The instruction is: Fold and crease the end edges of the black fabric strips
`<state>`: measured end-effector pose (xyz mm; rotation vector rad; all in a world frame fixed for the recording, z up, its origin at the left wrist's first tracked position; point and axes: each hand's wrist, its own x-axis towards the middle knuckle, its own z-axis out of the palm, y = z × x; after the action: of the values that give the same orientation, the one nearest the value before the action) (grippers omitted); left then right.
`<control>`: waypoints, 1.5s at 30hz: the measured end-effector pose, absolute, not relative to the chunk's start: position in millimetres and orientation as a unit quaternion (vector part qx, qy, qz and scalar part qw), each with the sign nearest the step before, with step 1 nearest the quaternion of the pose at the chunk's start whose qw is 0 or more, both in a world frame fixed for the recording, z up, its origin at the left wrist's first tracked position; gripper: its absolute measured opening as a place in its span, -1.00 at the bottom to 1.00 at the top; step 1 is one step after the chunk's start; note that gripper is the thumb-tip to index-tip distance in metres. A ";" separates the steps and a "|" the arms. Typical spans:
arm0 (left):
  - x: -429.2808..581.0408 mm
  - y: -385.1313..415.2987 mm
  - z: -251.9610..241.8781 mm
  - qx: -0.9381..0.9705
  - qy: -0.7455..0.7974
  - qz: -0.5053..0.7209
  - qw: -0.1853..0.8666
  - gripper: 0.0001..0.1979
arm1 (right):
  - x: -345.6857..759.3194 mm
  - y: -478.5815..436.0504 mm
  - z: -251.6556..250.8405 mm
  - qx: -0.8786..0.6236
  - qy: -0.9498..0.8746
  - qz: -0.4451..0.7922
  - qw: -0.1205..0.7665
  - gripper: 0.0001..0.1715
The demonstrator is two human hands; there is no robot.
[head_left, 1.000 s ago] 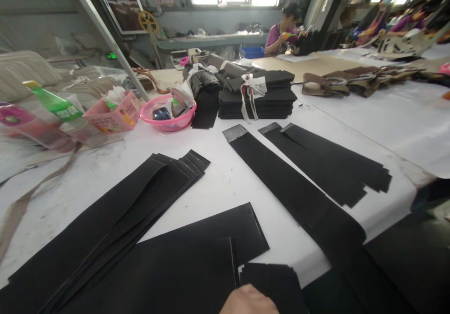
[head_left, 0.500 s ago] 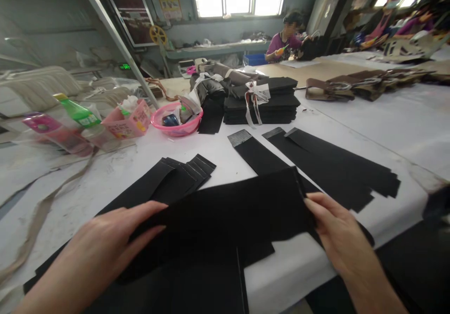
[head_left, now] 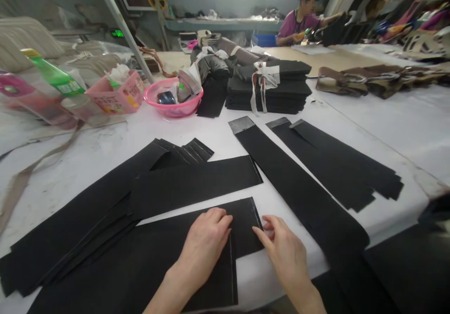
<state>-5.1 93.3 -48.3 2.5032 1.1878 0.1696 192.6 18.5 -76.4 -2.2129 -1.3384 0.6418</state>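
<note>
My left hand [head_left: 206,243] lies on top of a stack of black sheets [head_left: 147,262] at the near edge of the white table [head_left: 225,140], its fingers curled at the sheets' right end. My right hand [head_left: 283,250] is beside it, with index finger and thumb pinching toward the corner of the top sheet [head_left: 246,222]. A long black strip [head_left: 197,183] rests across a fanned pile of black strips [head_left: 105,206] to the left.
Two more piles of long black strips [head_left: 316,173] lie to the right. Behind them stand a tied bundle of black pieces [head_left: 270,91], a pink bowl [head_left: 172,103], a pink box [head_left: 117,96] and a green bottle [head_left: 52,72]. A person in purple [head_left: 298,21] works at the far table.
Both hands carried a black strip, laid it on the fanned pile at the left, then came back to the near stack. The camera tilted down.
</note>
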 end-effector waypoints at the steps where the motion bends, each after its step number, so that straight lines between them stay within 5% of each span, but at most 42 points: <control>1: 1.6 90.4 -50.0 0.888 0.420 0.057 0.179 -0.75 | 188.3 18.9 -77.0 -0.811 -0.485 0.242 0.221 -0.71; 9: 5.9 86.0 -59.4 0.884 0.426 0.087 0.171 -0.74 | 185.4 27.7 -78.9 -0.822 -0.453 0.296 0.179 -0.65; 15: -6.7 79.2 -71.9 0.892 0.405 0.113 0.164 -0.75 | 173.7 18.6 -87.5 -0.811 -0.540 0.106 0.197 -0.26; 20: -13.1 81.7 -63.6 0.894 0.404 0.066 0.181 -0.67 | 171.3 16.1 -89.7 -0.813 -0.561 0.038 0.154 -0.28; 28: -12.8 80.7 -52.6 0.873 0.422 0.072 0.233 -0.75 | 179.2 24.2 -80.2 -0.828 -0.461 0.261 0.182 -0.70; 33: -15.2 77.4 -55.3 0.868 0.424 0.089 0.243 -0.79 | 179.3 25.7 -80.4 -0.708 -0.349 0.470 0.395 -0.65; 45: -25.2 72.6 -57.5 0.830 0.431 0.170 0.310 -0.85 | 186.7 18.9 -78.7 -0.549 -0.152 0.646 0.508 -0.49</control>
<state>-25.2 72.6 -57.5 2.1924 1.1390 0.4493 186.7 18.9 -78.7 -1.3230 -0.3673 1.5559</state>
